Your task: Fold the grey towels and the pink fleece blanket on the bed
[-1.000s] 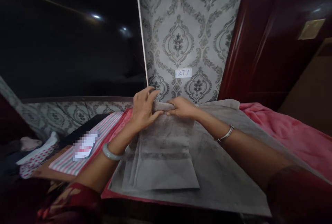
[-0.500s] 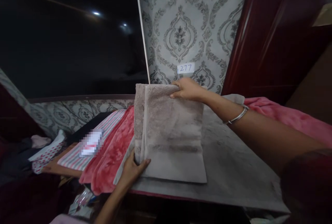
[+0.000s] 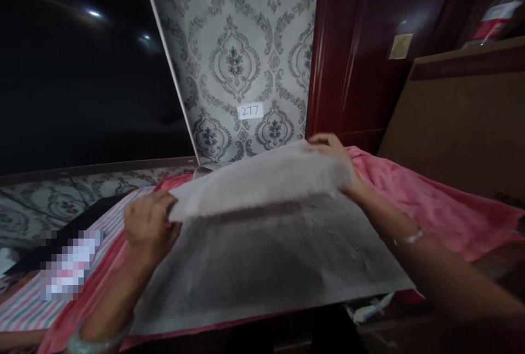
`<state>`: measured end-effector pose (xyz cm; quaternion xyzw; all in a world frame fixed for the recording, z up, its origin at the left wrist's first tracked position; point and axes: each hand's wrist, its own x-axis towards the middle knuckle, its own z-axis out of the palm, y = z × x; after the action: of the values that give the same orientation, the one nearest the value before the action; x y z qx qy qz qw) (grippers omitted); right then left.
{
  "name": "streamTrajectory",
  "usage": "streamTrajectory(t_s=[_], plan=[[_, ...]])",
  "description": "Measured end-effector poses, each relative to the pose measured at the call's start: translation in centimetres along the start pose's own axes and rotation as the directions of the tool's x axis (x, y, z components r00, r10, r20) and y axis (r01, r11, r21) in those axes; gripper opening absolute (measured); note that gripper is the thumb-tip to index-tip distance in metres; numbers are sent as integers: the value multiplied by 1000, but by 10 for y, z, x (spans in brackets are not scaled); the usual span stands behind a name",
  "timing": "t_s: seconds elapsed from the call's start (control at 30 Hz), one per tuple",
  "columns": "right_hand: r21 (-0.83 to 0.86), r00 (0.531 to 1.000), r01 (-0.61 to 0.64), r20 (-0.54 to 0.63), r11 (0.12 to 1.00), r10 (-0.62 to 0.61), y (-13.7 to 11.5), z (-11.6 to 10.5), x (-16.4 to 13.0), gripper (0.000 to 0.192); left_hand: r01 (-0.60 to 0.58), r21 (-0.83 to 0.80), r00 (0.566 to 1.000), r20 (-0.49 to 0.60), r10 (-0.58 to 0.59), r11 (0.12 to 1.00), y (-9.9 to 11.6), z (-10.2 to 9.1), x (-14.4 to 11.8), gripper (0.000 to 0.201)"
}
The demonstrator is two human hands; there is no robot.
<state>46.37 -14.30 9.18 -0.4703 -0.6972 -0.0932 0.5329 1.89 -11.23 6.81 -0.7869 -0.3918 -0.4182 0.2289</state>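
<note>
Left hand fingers curled, gripping the left end of a folded pale grey terry towel; right hand fingers wrapped over its right end, grasping it. The towel is blurred, held level between both hands just above a larger grey plush towel spread flat on the surface; cannot tell if they touch. Under the spread towel is a pink fleece blanket, running out to the right. At left, a red-and-white striped cloth lies beside it. Behind is grey damask wallpaper with a small white label reading 277, a dark red wooden panel to its right.
</note>
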Motion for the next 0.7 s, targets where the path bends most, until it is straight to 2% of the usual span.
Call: streamTrajectory(t_s=[0.07,0.13,0.17,0.23,0.33,0.4,0.47,0.53,0.6,0.7], plan=[[22,985,-139,102,990,136,26,12,-79,28,-232,27,972,49,231,972,12,20,-39,24],[46,940,-279,220,959,263,42,25,-144,23,-378,-41,914,141,380,925,25,39,-77,30],[46,925,-301,259,953,279,46,29,-168,24,-385,-50,907,164,388,922,31,46,-92,34],[19,913,-322,271,946,306,48,34,-193,27,-348,-44,910,222,349,936,39,54,-110,38],[-46,895,-394,207,918,395,46,34,-197,35,-195,-24,930,312,193,980,38,55,-118,45],[-99,851,-480,190,872,490,44,31,-193,41,-23,-35,936,350,34,999,32,52,-120,53],[-141,795,-554,203,820,572,44,29,-192,46,197,-73,908,389,-154,978,25,47,-122,59],[-133,744,-617,223,776,630,43,29,-194,51,433,-137,825,458,-331,891,18,42,-123,58],[-62,701,-679,242,731,671,41,29,-196,57,641,-194,706,527,-472,743,13,37,-120,55],[143,668,-740,268,657,694,35,32,-196,63,831,-259,535,613,-581,492,15,30,-108,61]])
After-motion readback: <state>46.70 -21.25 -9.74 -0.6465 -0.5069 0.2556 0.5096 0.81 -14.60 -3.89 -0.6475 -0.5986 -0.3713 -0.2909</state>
